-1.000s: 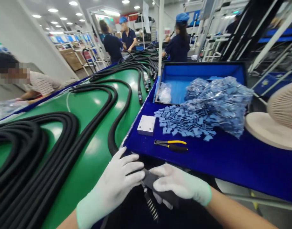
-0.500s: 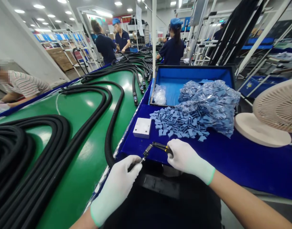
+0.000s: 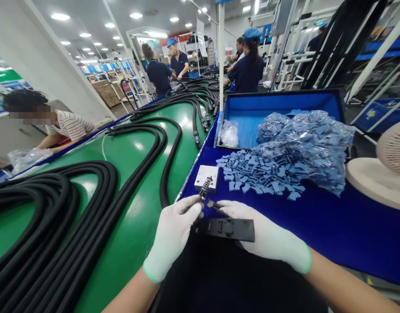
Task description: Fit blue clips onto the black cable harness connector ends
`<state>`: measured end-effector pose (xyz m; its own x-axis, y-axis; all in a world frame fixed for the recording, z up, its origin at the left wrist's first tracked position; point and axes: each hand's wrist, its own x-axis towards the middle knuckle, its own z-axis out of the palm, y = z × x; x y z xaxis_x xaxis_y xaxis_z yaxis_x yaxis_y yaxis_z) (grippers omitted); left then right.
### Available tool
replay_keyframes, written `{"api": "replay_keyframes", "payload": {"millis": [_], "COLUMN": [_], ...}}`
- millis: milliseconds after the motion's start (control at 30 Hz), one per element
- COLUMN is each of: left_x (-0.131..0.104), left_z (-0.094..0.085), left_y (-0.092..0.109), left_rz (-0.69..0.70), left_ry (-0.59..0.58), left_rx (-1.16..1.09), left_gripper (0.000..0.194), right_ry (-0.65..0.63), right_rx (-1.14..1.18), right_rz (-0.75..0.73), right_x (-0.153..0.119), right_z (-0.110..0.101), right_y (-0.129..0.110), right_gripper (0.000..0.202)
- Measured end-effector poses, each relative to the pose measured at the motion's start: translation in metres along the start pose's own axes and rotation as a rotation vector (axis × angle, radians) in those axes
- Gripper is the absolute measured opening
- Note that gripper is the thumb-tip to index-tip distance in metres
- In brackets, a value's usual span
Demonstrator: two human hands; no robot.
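Gloved in white, my left hand (image 3: 176, 228) pinches a small dark connector with a ribbed, spring-like tip (image 3: 205, 188), tilted up in front of a white block (image 3: 213, 174). My right hand (image 3: 261, 230) is wrapped round dark pliers (image 3: 216, 205), their jaws just right of the connector and apart from its ribbed tip. Below both hands is a flat black plate (image 3: 235, 229) with raised clips, its right end against my right hand. Small blue plastic pieces (image 3: 252, 171) lie in a pile on the blue surface behind.
Black corrugated hoses (image 3: 98, 208) curve over the green table (image 3: 134, 191) at left. A blue bin (image 3: 245, 106) and a plastic bag of blue pieces (image 3: 317, 139) stand behind the pile. A beige fan (image 3: 379, 182) is at right. Several people work beyond; one in stripes (image 3: 72, 126) sits at left.
The pliers' jaws have moved off the ribbed tip and lower down. The connector has tilted more upright. The black plate now shows clearly below my hands. The whole view has shifted.
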<state>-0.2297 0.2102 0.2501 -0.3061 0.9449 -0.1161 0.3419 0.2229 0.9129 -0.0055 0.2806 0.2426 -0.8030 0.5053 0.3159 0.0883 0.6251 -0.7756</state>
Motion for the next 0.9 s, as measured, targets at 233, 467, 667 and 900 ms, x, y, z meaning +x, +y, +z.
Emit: {"api": "replay_keyframes", "payload": {"millis": [233,467,667,900], "left_x": [0.001,-0.004,0.031,0.049], "left_z": [0.006,0.013,0.000,0.001], "left_y": [-0.001,-0.001,0.003,0.013], "left_rz": [0.152,0.237,0.099,0.197], "left_ry": [0.006,0.032,-0.312,-0.303], "left_rx": [0.091,0.056,-0.161,0.057], "left_gripper": [0.026,0.020,0.051,0.046], "right_ry": [0.057,0.027,-0.024,0.020], "right_rx": [0.029,0.015,-0.164,-0.163], "right_rz": [-0.052,-0.019,0.142,0.261], "right_x": [-0.005,-0.012,-0.009,-0.005], "right_z": [0.004,0.006,0.005,0.006], "right_y": [0.010,0.019,0.025,0.028], "right_gripper": [0.062,0.025,0.016,0.029]}}
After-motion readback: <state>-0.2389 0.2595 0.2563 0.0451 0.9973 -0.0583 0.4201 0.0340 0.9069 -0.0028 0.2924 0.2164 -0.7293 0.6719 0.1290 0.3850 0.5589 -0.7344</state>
